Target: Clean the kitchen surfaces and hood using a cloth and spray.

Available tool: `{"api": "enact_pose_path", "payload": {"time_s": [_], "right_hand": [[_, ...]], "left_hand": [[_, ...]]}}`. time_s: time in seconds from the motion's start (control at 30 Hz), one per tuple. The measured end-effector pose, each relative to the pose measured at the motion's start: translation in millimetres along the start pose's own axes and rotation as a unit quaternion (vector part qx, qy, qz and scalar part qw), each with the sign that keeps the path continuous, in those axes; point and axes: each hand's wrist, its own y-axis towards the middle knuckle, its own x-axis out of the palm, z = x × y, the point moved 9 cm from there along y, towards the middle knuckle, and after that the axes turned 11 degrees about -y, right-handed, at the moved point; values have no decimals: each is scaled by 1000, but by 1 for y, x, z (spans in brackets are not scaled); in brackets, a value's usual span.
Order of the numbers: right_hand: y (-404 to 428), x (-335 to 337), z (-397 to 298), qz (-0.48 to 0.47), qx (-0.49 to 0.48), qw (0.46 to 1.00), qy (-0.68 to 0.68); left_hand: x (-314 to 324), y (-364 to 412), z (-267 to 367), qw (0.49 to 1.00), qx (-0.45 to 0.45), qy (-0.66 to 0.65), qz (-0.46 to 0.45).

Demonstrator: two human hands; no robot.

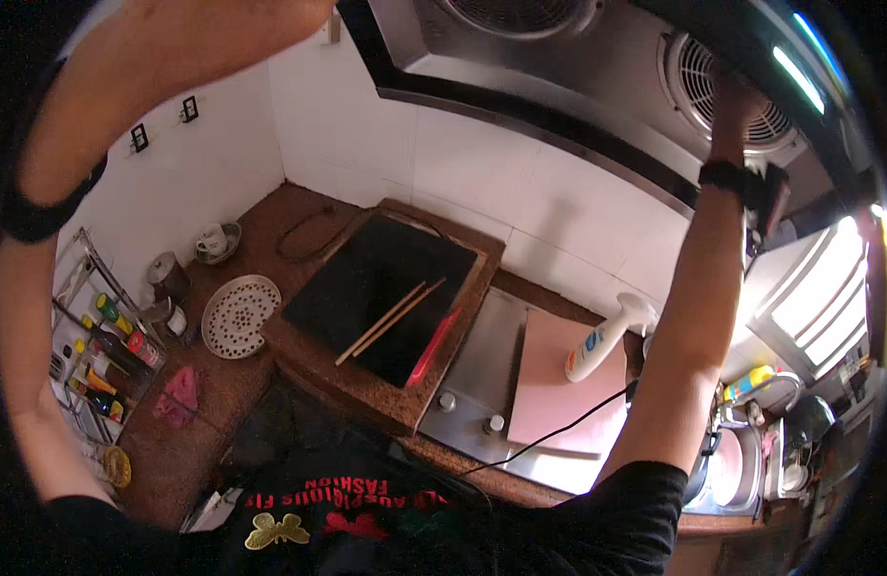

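Note:
My left hand [205,39] is raised close to the camera at the upper left, behind a black wristband [36,216]. Its fingers run past the top edge, so what they do is hidden. My right hand [737,104] reaches up to a round vent grille [695,75] on the underside of a metal range hood [623,93]. It lies over the grille's middle; its fingers are too dark to make out. A black band with a device [764,194] is on that wrist. Below stand a white spray bottle [594,353] and a pink board [551,389] on a steel gas hob [479,360].
A black induction cooktop [357,266] with a pair of wooden chopsticks [389,320] sits on a raised brown ledge. Leftward are a perforated steamer plate [234,317], a pink cloth [178,396] and a rack of bottles [101,360]. A cable [558,430] crosses the hob; a sink [749,461] is right.

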Motion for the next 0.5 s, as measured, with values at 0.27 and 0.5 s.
{"api": "enact_pose_path", "payload": {"time_s": [0.27,0.5], "right_hand": [[-119,85,-122,103,-157,849,-494],[-197,67,0,147,228,963,-12]], "left_hand": [[12,-2,0,996,-3,-27,-79],[2,8,-6,994,-56,-39,-90]]}}
